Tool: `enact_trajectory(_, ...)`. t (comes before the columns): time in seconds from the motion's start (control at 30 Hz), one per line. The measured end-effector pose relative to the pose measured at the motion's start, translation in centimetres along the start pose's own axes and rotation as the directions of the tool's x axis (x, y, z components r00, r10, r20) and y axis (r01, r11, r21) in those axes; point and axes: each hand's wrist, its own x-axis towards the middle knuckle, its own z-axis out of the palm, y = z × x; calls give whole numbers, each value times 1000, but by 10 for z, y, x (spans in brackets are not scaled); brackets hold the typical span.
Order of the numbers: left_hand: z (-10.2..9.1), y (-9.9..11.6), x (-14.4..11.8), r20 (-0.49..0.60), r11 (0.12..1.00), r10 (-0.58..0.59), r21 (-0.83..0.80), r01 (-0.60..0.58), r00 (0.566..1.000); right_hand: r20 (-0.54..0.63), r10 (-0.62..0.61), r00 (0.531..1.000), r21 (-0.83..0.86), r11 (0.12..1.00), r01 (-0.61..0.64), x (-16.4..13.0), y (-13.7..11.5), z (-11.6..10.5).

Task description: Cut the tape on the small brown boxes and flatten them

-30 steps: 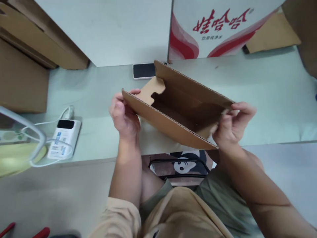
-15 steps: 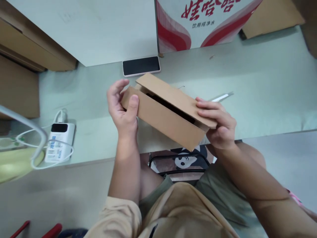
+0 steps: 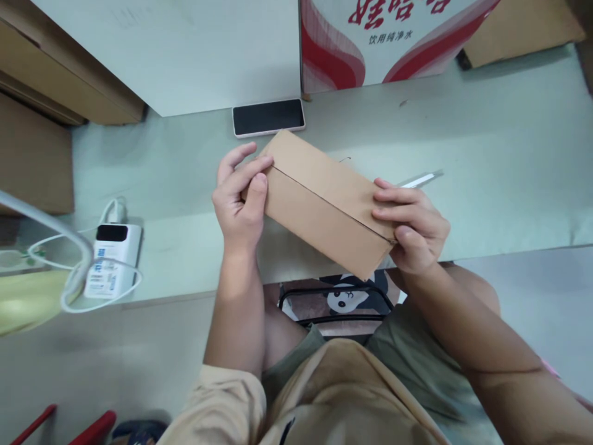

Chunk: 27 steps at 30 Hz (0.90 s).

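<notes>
A small brown cardboard box (image 3: 324, 204) is held up, tilted, above the table's front edge. Its two top flaps lie almost level and meet in a thin seam along the middle. My left hand (image 3: 243, 191) grips the box's left end, with fingertips and thumb pressed near the seam. At the other end my right hand (image 3: 414, 225) has its fingers on the far flap and its thumb by the right corner. Whatever the box contains is hidden.
A phone (image 3: 269, 117) lies behind the box. To its right is a thin white-and-grey tool (image 3: 421, 180), kind unclear. A power bank (image 3: 113, 259) with a white cable sits at left. A red-and-white carton (image 3: 393, 49) and larger brown boxes (image 3: 37, 154) border the table (image 3: 486, 148).
The far flap was raised with a dark gap under it; now it is pressed down and the gap has closed to a seam. My left fingers have moved onto the box top.
</notes>
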Motion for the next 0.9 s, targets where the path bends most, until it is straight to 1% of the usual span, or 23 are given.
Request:
enact_trajectory(0.17, -2, -6, 0, -3, 999, 50, 11, -50, 999, 32, -8, 999, 30, 1000, 7, 0, -4, -1)
enact_trajectory(0.27, -3, -8, 0, -21, 997, 63, 36, -63, 998, 25, 29, 999, 41, 999, -30, 4, -8, -4)
enact_trajectory(0.33, -5, -11, 1, -51, 998, 43, 53, -40, 998, -28, 83, 996, 56, 995, -82, 8, -7, -7)
enact_trajectory(0.4, -9, -15, 3, -91, 998, 41, 52, -37, 995, -75, 157, 985, 72, 986, -152, 10, -1, -12)
enact_trajectory(0.5, -18, -26, 8, -186, 997, 70, -23, -76, 980, -85, 302, 949, 64, 953, -298, 8, 15, -20)
enact_trajectory(0.57, -22, -31, 13, -285, 992, 23, -110, -57, 958, -49, 409, 911, 65, 912, -406, 3, 24, -22)
enact_trajectory(0.63, -23, -34, 17, -373, 984, -78, -177, 12, 924, 53, 494, 868, 106, 861, -497, -2, 27, -20)
enact_trajectory(0.67, -22, -34, 18, -412, 981, -122, -188, 46, 903, 126, 507, 853, 145, 841, -521, -4, 27, -17)
enact_trajectory(0.7, -22, -34, 19, -443, 979, -157, -189, 79, 883, 198, 492, 848, 194, 828, -526, -5, 25, -14)
enact_trajectory(0.77, -19, -34, 19, -481, 972, -208, -197, 127, 852, 289, 400, 869, 291, 828, -478, -6, 19, -6)
enact_trajectory(0.8, -18, -34, 19, -471, 962, -243, -227, 150, 848, 308, 346, 886, 322, 839, -439, -6, 16, -3)
enact_trajectory(0.83, -17, -34, 18, -436, 942, -295, -280, 183, 850, 313, 298, 902, 334, 854, -399, -5, 13, 0)
enact_trajectory(0.87, -15, -34, 17, -360, 907, -367, -345, 243, 858, 308, 261, 915, 327, 874, -360, -5, 11, 2)
enact_trajectory(0.9, -13, -34, 15, -262, 857, -449, -398, 329, 854, 299, 236, 925, 300, 897, -326, -4, 10, 4)
